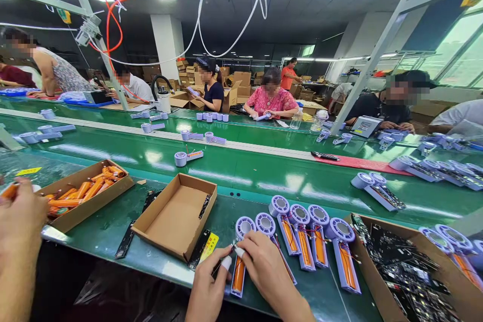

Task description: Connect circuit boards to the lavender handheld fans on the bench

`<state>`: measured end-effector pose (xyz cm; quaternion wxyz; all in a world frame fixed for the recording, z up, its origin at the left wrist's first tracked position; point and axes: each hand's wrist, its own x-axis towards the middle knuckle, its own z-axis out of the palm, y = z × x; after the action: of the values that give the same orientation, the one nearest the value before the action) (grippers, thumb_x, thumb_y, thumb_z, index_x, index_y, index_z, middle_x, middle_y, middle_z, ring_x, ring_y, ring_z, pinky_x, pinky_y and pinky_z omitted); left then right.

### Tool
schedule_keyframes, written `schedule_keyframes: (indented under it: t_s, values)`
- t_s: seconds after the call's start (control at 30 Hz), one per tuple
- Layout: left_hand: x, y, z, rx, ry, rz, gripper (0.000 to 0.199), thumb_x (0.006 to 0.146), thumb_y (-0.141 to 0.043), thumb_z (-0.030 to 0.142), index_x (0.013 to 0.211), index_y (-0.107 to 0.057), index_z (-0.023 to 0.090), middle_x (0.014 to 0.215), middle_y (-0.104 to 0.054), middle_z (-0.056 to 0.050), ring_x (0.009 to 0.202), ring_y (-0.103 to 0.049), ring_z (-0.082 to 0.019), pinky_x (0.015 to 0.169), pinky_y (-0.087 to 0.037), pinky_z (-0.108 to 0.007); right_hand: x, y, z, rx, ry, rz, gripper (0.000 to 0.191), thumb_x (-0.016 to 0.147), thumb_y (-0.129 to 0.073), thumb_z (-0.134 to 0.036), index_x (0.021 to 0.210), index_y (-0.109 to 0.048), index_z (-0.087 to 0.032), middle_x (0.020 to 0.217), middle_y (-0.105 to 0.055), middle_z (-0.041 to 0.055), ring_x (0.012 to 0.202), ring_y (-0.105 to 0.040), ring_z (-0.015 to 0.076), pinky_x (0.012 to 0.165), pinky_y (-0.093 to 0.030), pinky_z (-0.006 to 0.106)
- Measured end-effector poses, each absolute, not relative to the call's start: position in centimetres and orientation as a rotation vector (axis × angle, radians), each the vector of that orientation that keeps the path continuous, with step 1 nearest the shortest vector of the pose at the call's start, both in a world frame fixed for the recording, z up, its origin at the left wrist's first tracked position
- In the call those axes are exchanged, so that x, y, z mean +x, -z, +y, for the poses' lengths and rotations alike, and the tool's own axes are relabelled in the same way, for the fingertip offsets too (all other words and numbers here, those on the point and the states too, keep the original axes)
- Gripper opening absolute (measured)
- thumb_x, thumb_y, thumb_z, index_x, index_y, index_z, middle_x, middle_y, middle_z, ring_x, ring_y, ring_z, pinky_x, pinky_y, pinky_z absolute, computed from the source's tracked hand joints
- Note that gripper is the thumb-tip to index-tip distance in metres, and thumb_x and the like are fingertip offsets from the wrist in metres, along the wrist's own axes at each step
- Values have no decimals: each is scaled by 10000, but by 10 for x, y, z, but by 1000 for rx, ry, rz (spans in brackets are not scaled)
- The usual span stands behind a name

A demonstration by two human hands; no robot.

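My left hand (209,284) and my right hand (262,261) meet over a purple fan unit (245,225) at the near table edge. White covers sit on some fingertips. Both hands pinch something small and dark at the base of the fan's round head; it is too small to name. Below them, an orange battery (239,275) lies in the unit's open handle. Just right of it, a second fan unit (265,223) is partly hidden by my right hand. Several more open fan units (318,215) with orange batteries and red wires lie further right.
An almost bare cardboard tray (162,236) stands left of my hands, a box of circuit boards (407,261) right, a box of orange batteries (86,191) far left. Another person's hand (22,206) holds a battery there. Behind runs a green conveyor (245,171) with fan units; people sit beyond.
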<state>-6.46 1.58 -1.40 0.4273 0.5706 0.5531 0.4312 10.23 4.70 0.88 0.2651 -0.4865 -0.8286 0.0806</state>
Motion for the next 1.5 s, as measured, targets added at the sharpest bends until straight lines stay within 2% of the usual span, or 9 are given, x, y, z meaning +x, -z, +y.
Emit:
schedule_keyframes:
  t_s: [0.33,0.5,0.63,0.83,0.93,1.07,1.17,1.3,1.5]
  values:
    - [-76,3,29,1355,-993,1243,398,842,-586,461,1057,-704,148,948,-698,-66,635,-580,-126,636,-462,-248,102,-23,49,-1239,-669,-2088,199,923,-514,-117,949,-673,-233,928,-624,26,897,-583,187,804,-471,317]
    - [-81,-3,29,1434,-880,1305,375,880,-531,410,1157,-648,188,816,-711,-31,685,-631,-165,663,-491,-260,113,-7,40,-1258,-701,-1851,265,909,-532,-183,1143,-634,-257,1189,-603,62,1093,-573,214,942,-467,350]
    - [-85,5,24,1625,-818,1413,415,905,-481,336,1304,-565,256,727,-703,2,679,-650,-178,693,-519,-275,126,6,21,-1474,-761,-1480,299,898,-498,-278,1155,-636,-217,936,-682,66,789,-658,199,682,-549,300]
    - [-79,21,22,1787,-825,1432,445,897,-423,203,1321,-551,242,1272,-652,-75,1150,-615,-225,1031,-459,-376,114,15,17,-1475,-999,-1286,307,791,-564,-327,1013,-712,-175,709,-669,51,526,-599,185,426,-481,272]
    - [-75,20,22,1891,-753,1443,478,887,-371,142,1328,-537,220,1356,-591,-82,1276,-526,-216,1106,-392,-403,104,7,28,-1361,-1095,-1221,254,814,-587,-355,929,-725,-176,681,-669,45,605,-636,199,507,-519,279]
    - [-72,8,19,2020,-597,1492,559,853,-310,71,1333,-537,244,1193,-651,-106,1075,-646,-223,938,-525,-378,94,-5,37,-1251,-1069,-1210,319,790,-658,-467,905,-724,-177,876,-715,86,845,-676,248,727,-563,334]
    - [-69,0,17,2090,-497,1531,574,854,-297,70,1329,-547,274,1085,-650,-110,949,-677,-241,827,-556,-375,87,-4,39,-1230,-1076,-1210,381,836,-601,-505,925,-704,-149,837,-717,99,741,-680,233,650,-569,326]
    - [-67,-5,18,2120,-442,1522,578,867,-279,77,1339,-533,293,1065,-633,-110,942,-674,-247,828,-550,-384,81,2,40,-1271,-1000,-1285,320,921,-495,-403,946,-669,-136,799,-690,81,688,-659,200,600,-545,286]
    - [-69,-3,20,2036,-488,1534,555,879,-251,83,1328,-538,238,1139,-634,-126,980,-655,-233,887,-531,-398,86,12,39,-1301,-648,-1560,229,934,-415,-225,1005,-632,-215,1006,-633,80,951,-587,240,848,-478,393]
